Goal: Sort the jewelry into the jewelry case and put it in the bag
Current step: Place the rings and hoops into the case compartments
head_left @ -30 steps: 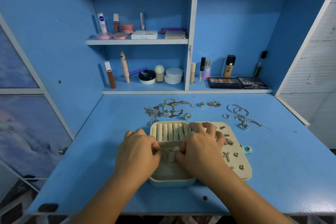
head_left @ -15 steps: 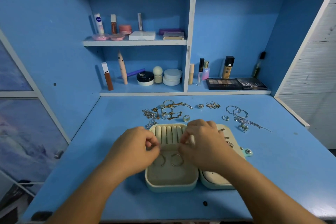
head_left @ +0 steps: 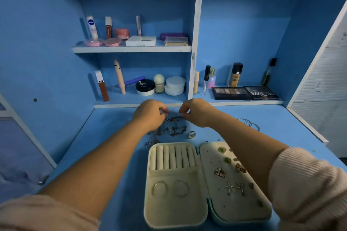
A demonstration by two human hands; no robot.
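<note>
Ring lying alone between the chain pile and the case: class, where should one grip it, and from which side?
Pinch the ring across its band's outer sides with thumb and forefinger, coming straight down. It lies low on the desk, clear of the chains and the case, so probably only the top is open.

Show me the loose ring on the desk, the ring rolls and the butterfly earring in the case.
loose ring (head_left: 191,134): head view, its front face.
ring rolls (head_left: 172,157): head view, a middle roll.
butterfly earring (head_left: 219,172): head view, its centre.
</note>
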